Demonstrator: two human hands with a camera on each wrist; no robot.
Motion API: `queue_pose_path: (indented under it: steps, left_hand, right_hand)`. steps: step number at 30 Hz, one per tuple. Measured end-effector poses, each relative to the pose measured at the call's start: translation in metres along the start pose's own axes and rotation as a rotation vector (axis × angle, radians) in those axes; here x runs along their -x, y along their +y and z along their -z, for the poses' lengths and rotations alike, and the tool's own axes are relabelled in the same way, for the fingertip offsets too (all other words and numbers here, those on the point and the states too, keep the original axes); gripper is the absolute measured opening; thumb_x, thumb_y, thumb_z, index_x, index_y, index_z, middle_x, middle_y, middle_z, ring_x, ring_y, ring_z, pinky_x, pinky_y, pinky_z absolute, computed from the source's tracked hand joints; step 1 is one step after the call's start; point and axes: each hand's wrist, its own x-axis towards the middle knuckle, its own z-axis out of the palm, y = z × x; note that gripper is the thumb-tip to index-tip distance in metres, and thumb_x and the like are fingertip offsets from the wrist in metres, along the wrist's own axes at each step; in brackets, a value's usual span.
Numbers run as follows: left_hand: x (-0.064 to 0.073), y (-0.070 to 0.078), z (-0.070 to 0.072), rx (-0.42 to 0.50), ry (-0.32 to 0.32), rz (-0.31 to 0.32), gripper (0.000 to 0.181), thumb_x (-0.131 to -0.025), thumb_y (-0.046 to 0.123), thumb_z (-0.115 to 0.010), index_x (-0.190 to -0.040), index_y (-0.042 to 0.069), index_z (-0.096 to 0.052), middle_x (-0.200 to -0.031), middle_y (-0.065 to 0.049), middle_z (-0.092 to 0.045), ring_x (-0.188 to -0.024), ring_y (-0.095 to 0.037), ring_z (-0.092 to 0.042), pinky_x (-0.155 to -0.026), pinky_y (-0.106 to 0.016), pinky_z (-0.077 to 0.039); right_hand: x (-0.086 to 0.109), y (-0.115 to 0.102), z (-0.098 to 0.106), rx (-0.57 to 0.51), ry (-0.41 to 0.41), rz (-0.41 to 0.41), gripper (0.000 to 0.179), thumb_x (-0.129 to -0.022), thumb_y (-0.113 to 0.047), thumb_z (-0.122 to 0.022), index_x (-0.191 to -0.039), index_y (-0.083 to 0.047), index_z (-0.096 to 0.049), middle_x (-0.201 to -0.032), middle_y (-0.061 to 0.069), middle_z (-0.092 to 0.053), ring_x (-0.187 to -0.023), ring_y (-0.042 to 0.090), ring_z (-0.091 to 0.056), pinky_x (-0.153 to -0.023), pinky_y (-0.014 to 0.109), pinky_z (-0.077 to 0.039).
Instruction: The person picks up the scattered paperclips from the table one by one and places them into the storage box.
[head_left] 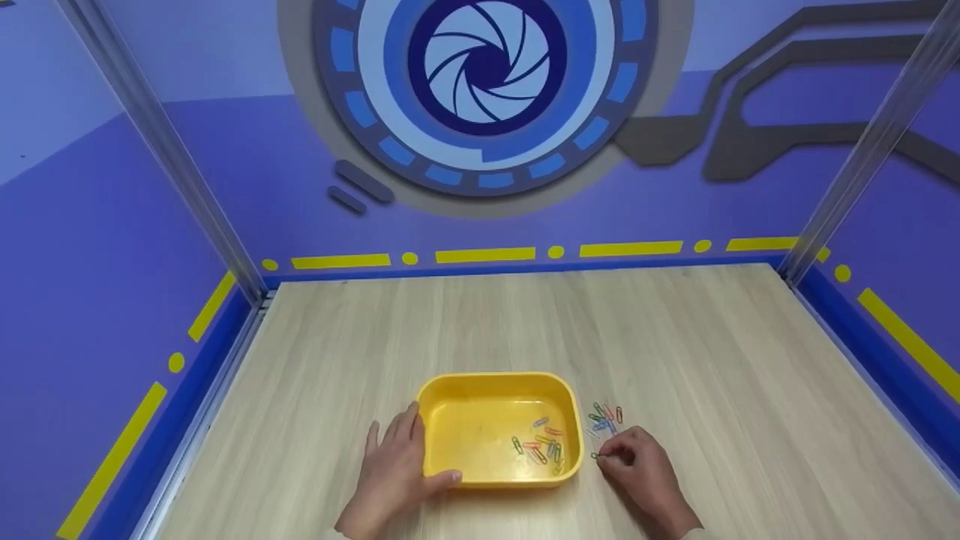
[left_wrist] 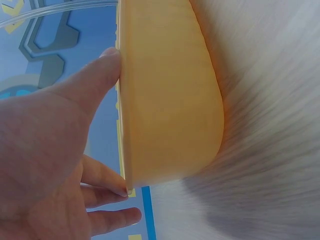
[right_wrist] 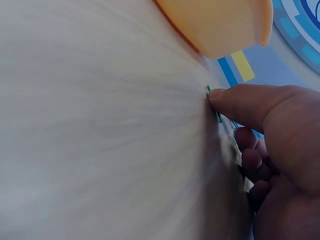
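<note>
A yellow plastic box (head_left: 480, 382) stands on the table with several coloured paper clips (head_left: 541, 450) inside, mostly at its right. At its near left corner rests my left hand (head_left: 394, 465), thumb along the front rim and fingertips against the left side. The left wrist view shows that thumb (left_wrist: 95, 75) straight against the rim. Right of the box, my right hand (head_left: 643, 469) pinches a green paper clip (head_left: 595, 455) close over the tabletop. Its thumb (right_wrist: 245, 102) overlaps the green clip in the right wrist view; the other fingers are curled.
A small pile of coloured paper clips (head_left: 604, 416) lies on the wooden table (head_left: 360, 337), just beyond my right hand and beside the box's right wall. Blue-purple panels (head_left: 247, 165) with metal corner posts enclose the back and both sides.
</note>
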Motion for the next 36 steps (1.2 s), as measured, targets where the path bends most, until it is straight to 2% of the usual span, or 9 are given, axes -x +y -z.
queue_pose_path:
  steps: [7,15,23,28,36]
  left_hand:
    - [0.0002,-0.0006,-0.0003,0.006,0.002,-0.016,0.109,-0.063,0.069,-0.064,-0.140,0.000,-0.029,-0.147,-0.014,-0.028,-0.133,-0.030,-0.031,-0.107,-0.062,-0.011]
    - [-0.0010,0.0010,-0.0007,0.003,-0.017,0.016,0.110,-0.063,0.070,-0.064,-0.141,0.001,-0.029,-0.148,-0.013,-0.027,-0.134,-0.030,-0.031,-0.108,-0.061,-0.010]
    - [-0.0016,0.0007,-0.0005,-0.004,-0.018,0.022,0.110,-0.063,0.071,-0.063,-0.141,0.001,-0.030,-0.148,-0.013,-0.027,-0.133,-0.030,-0.032,-0.108,-0.061,-0.010]
    - [-0.0016,0.0006,-0.0004,0.002,-0.028,0.025,0.113,-0.061,0.075,-0.060,-0.141,0.001,-0.029,-0.148,-0.014,-0.026,-0.133,-0.030,-0.032,-0.108,-0.061,-0.010]
    - [-0.0009,0.0013,0.0007,0.004,-0.016,0.015,0.111,-0.062,0.073,-0.061,-0.140,0.001,-0.029,-0.148,-0.014,-0.027,-0.132,-0.031,-0.033,-0.107,-0.062,-0.010]
  right_hand:
    - [0.0013,-0.0007,0.0009,0.046,-0.009,0.025,0.011,-0.076,-0.012,-0.070,-0.078,-0.020,-0.064,-0.089,-0.001,-0.048,-0.085,0.014,-0.043,-0.070,0.025,-0.036]
    - [0.0045,-0.0012,-0.0008,0.078,-0.002,0.057,0.012,-0.080,-0.014,-0.067,-0.079,-0.023,-0.061,-0.089,-0.004,-0.049,-0.086,0.013,-0.042,-0.071,0.025,-0.036]
    - [0.0057,-0.0020,-0.0024,0.151,-0.023,0.091,0.014,-0.082,-0.015,-0.066,-0.078,-0.025,-0.057,-0.079,-0.007,-0.052,-0.081,0.013,-0.043,-0.075,0.033,-0.026]
    - [0.0055,0.0003,-0.0015,0.103,-0.027,0.087,0.014,-0.081,-0.014,-0.067,-0.079,-0.025,-0.059,-0.077,-0.006,-0.053,-0.079,0.012,-0.044,-0.072,0.030,-0.030]
    - [0.0072,0.0054,0.0027,-0.070,0.007,0.121,0.009,-0.082,-0.014,-0.065,-0.083,-0.021,-0.059,-0.080,-0.005,-0.055,-0.077,0.010,-0.047,-0.064,0.019,-0.039]
